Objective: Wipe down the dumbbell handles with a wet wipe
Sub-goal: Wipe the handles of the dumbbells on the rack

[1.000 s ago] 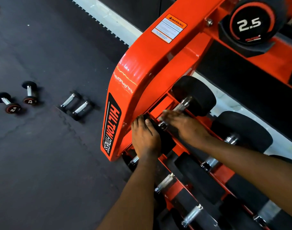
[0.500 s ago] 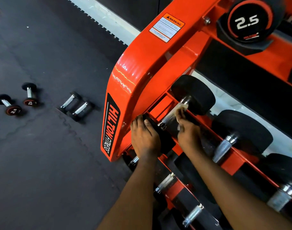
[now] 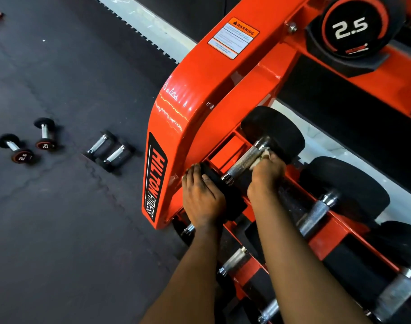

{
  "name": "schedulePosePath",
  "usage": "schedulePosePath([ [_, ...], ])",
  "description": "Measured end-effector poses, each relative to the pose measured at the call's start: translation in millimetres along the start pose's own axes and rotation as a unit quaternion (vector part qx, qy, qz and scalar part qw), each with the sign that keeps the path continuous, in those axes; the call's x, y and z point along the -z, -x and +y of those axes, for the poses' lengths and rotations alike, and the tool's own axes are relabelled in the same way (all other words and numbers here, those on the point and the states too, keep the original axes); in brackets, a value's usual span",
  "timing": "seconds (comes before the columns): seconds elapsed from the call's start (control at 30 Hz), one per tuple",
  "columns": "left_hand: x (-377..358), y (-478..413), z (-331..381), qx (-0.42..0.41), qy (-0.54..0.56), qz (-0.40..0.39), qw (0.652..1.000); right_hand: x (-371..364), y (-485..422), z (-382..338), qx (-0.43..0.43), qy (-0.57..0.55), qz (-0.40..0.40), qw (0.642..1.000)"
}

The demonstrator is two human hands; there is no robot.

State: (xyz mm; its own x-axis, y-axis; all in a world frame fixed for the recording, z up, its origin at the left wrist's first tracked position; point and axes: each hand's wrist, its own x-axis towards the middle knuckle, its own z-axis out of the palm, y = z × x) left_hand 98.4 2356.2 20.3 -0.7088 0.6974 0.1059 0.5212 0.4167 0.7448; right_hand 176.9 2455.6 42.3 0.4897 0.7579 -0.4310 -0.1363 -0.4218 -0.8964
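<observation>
A black-headed dumbbell lies on the orange rack (image 3: 199, 94), its knurled chrome handle (image 3: 243, 161) bare along the near half. My right hand (image 3: 265, 178) grips the far end of that handle with a whitish wet wipe (image 3: 266, 153) bunched under the fingers, close to the far black head (image 3: 274, 132). My left hand (image 3: 201, 197) rests over the dumbbell's near black head (image 3: 219, 185), fingers curled on its top edge. More dumbbells with chrome handles (image 3: 316, 213) sit in the rack rows to the right and below.
Several small dumbbells lie loose on the dark rubber floor at left: two marked 2.5 (image 3: 19, 149) and two with chrome handles (image 3: 108, 152). A 2.5 dumbbell (image 3: 350, 26) sits on the rack's upper tier. A pale floor strip (image 3: 141, 22) runs behind the rack.
My right hand has slid with the wipe up the handle toward the far head, uncovering the near part of the handle. The left hand has stayed on the near head.
</observation>
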Motion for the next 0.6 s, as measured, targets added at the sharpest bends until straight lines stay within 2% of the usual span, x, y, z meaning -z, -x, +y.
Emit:
schedulePosePath([
  [0.07,-1.2,-1.2,-1.4,0.002,0.004,0.0,1.0,-12.0,0.8,0.3,-0.042,-0.024,0.002,0.999],
  [0.17,-0.9,-0.8,-1.3,-0.004,0.007,0.0,1.0,-0.5,7.3,24.1,-0.131,0.028,-0.14,0.981],
  [0.2,-1.4,-1.4,-1.6,-0.004,0.008,0.0,1.0,7.6,5.7,27.3,-0.145,0.062,-0.163,0.974],
  [0.3,-2.3,-2.2,-2.2,-0.001,0.007,-0.001,1.0,15.0,-10.5,20.1,-0.14,0.096,-0.137,0.976],
  [0.47,-2.6,-2.1,-3.0,-0.01,0.013,0.001,1.0,5.2,12.0,19.1,-0.16,0.088,-0.252,0.95],
  [0.53,-3.1,-1.1,-2.4,-0.007,0.016,0.005,1.0,17.1,14.3,20.3,-0.153,0.118,-0.23,0.954],
  [0.6,-3.5,-1.7,-3.8,-0.006,0.018,0.007,1.0,24.0,7.2,22.0,-0.147,0.123,-0.166,0.967],
])
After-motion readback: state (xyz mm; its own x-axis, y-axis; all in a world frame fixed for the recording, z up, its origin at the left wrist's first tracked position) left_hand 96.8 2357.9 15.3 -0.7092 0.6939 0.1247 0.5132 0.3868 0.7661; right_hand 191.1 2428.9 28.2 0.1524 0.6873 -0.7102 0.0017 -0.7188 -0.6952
